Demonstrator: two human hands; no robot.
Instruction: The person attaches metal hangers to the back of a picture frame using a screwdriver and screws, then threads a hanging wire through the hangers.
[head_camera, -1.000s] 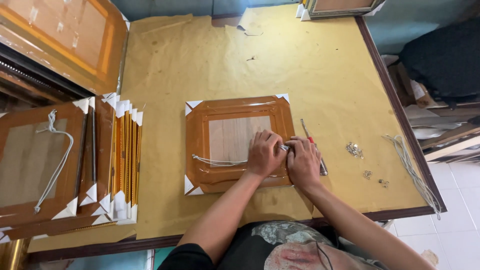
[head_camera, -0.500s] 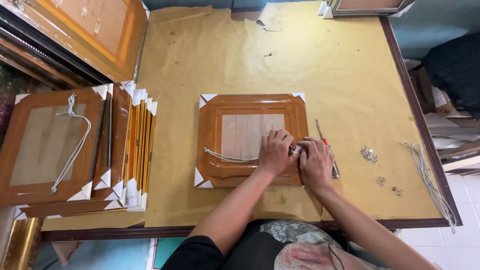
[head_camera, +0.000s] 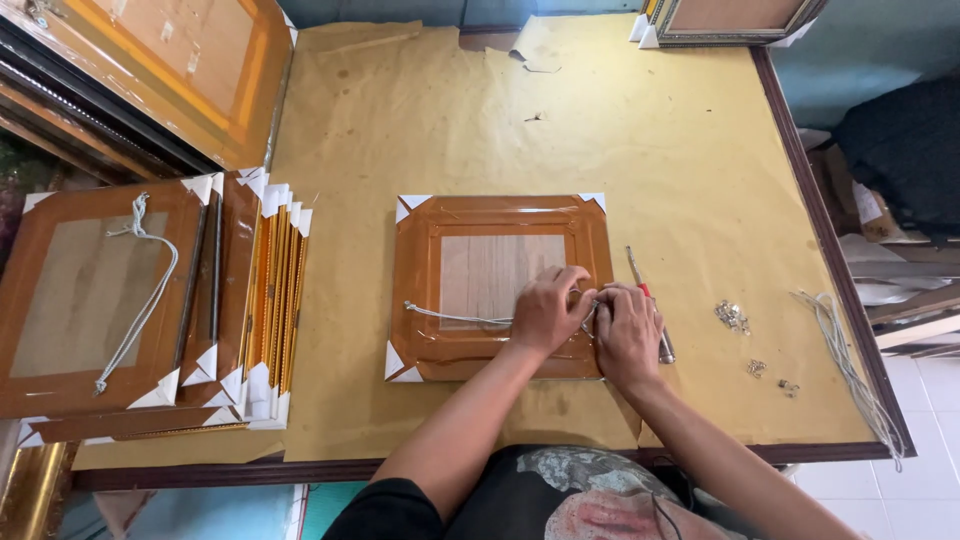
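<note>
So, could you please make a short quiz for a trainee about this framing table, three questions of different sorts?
1. True or false: the red-handled screwdriver lies to the left of the wrapped brown wooden picture frame.
2. What do both hands work on? A) white cord at the frame's right rail B) a paint brush C) a glass sheet
3. Fill in: the small metal hangers lie on the ____ paper-covered table.

Key: 1 false; 2 A; 3 yellow-brown. The left hand and right hand meet there.

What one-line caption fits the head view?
Both hands, left hand and right hand, work a white cord at the right edge of a face-down picture frame on a paper-covered table.
</note>
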